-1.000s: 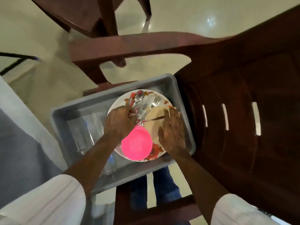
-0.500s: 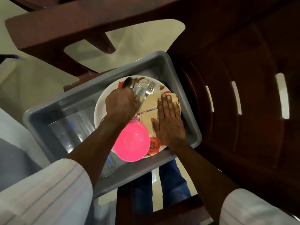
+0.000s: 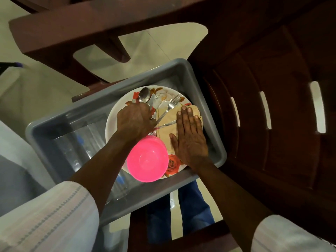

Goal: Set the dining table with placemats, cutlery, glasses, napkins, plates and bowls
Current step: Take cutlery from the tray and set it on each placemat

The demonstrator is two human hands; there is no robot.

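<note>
A pink bowl (image 3: pixel 147 159) sits on the near edge of a floral plate (image 3: pixel 113 124) inside a grey tub (image 3: pixel 183 70). Just beyond, the right hand (image 3: pixel 190 140) lies flat, fingers straight, on beige napkins (image 3: pixel 168 117). The left hand (image 3: pixel 134 120) curls round the cutlery (image 3: pixel 143 95), whose tips fan toward the tub's far wall, beside a brown chair (image 3: pixel 272 115)

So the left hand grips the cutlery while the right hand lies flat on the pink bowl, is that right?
Not quite. The head view shows the right hand lying flat on the tan napkins, not the pink bowl beside it. The left hand does grip the cutlery.
</note>
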